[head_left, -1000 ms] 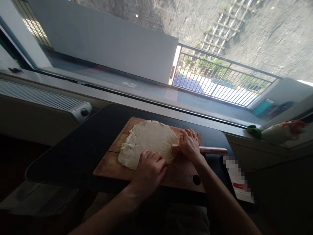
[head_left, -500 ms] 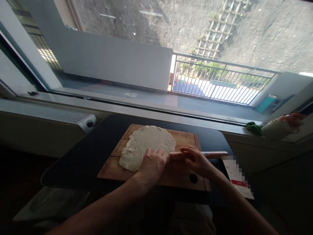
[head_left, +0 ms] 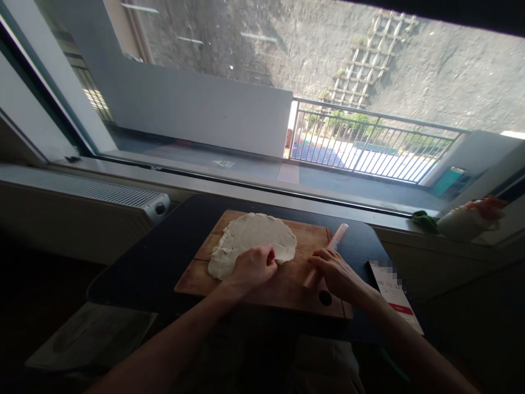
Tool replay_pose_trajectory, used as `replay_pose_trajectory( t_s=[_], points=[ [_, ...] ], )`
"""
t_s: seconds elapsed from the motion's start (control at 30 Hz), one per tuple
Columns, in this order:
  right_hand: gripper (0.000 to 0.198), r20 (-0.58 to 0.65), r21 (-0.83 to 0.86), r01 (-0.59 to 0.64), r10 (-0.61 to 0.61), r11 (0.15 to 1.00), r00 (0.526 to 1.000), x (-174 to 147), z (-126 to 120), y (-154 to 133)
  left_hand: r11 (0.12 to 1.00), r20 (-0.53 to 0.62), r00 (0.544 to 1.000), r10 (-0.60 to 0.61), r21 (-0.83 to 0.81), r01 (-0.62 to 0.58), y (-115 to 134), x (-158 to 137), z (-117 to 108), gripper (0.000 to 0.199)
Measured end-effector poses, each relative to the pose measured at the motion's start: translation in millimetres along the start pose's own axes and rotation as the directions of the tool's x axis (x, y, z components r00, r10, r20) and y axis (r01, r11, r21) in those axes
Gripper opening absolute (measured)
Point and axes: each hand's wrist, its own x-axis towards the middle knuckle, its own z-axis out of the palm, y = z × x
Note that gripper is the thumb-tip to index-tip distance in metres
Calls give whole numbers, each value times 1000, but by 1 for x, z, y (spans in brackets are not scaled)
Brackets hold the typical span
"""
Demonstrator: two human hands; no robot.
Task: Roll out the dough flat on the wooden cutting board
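Observation:
A flat, rolled-out sheet of dough (head_left: 254,232) with an uneven edge lies on the wooden cutting board (head_left: 192,279). At the dough's near edge, my left hand (head_left: 255,264) is curled closed and appears to pinch the dough there; its fingertips are partly hidden. My right hand (head_left: 334,268) is wrapped round a rolling pin (head_left: 338,236) over the right side of the board. The pin slants, its far end pointing away past the board's right edge and its near end low, close to the board's round dark hole.
The board rests on a black table (head_left: 135,268). A phone (head_left: 396,298) with a lit screen lies at the table's right. Behind stand a window sill (head_left: 287,197) and, at left, a radiator (head_left: 90,191). A pale pot (head_left: 461,223) sits on the sill at right.
The rolling pin has swung from lying sideways to slanting away from me, leaving the dough's edge. My left hand has curled closed at the dough. The view has shifted slightly.

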Motion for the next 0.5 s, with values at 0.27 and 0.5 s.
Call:
replay_pose_trajectory(
  t_s=[0.27, 0.5],
  points=[
    [58, -113, 122, -91, 105, 988, 988, 48, 21, -19, 985, -54, 998, -11, -173, 1, 0, 5, -11, 4],
    [44, -118, 189, -85, 109, 978, 987, 99, 31, -25, 990, -206, 973, 106, 117, -83, -4, -22, 2, 50]
  ],
)
